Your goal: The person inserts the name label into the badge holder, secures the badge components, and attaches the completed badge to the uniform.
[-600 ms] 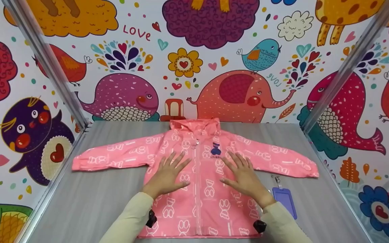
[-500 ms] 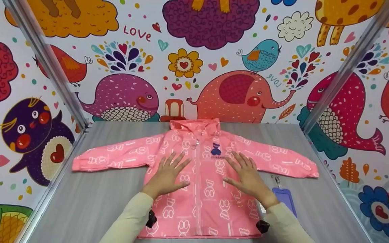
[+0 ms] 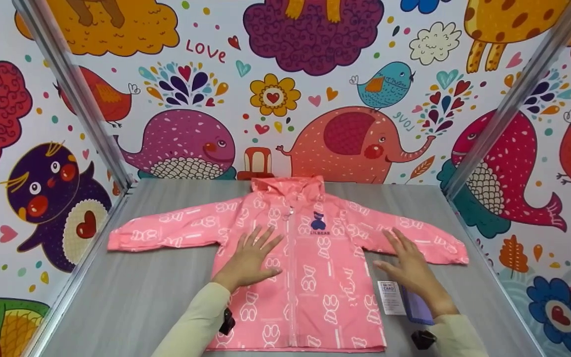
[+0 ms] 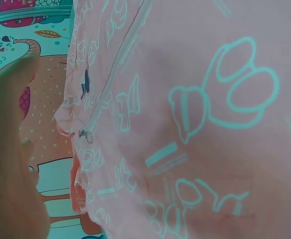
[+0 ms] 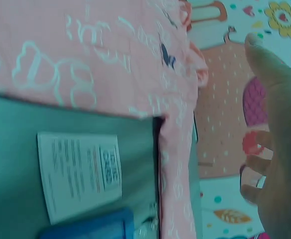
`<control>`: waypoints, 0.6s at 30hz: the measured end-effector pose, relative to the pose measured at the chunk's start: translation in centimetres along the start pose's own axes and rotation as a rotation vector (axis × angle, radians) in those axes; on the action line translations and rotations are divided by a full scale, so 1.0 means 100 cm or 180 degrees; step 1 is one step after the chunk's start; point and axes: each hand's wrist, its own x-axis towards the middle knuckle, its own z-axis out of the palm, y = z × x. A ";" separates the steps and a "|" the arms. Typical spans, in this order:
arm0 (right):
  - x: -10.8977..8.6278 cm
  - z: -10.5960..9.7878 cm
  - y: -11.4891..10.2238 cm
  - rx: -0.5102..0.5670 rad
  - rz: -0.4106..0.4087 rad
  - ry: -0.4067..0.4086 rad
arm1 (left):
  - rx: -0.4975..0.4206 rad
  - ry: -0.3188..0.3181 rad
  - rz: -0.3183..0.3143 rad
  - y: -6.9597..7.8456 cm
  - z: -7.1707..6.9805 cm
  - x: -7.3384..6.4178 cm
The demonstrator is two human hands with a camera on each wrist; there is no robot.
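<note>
A pink child's hooded jacket (image 3: 310, 297) with white bear outlines lies face up, its sleeves spread to both sides. Its front zipper (image 4: 88, 135) is closed to near the collar. My left hand (image 3: 248, 260) is over the left half of the jacket front, fingers spread, holding nothing. My right hand (image 3: 412, 270), also with fingers spread, is to the right of the jacket body, just below the sleeve. Beneath it are a white printed card (image 5: 80, 174) and a purple badge holder (image 3: 419, 307), partly hidden by the hand and wrist. Both hands appear raised off the surface.
The grey tabletop (image 3: 132, 292) shows around the jacket. Metal posts (image 3: 72, 94) stand at the back left and right corners. Cartoon-printed walls (image 3: 275, 44) enclose the back and sides. A black device (image 3: 423, 339) sits at each wrist.
My right hand has moved right, off the jacket front to beside it, which uncovers the printed card. The left hand stays nearly in place. The head view has shifted slightly.
</note>
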 end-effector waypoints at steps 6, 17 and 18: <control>-0.017 -0.021 0.028 0.0049 0.0507 -0.0170 | -0.0107 0.0030 0.0071 0.002 0.006 0.001; -0.044 -0.030 0.059 0.0174 0.1296 -0.0562 | -0.0232 -0.0066 0.0152 0.019 0.027 0.007; -0.046 -0.029 0.062 0.0176 0.1342 -0.0579 | -0.0229 -0.0079 0.0164 0.021 0.029 0.008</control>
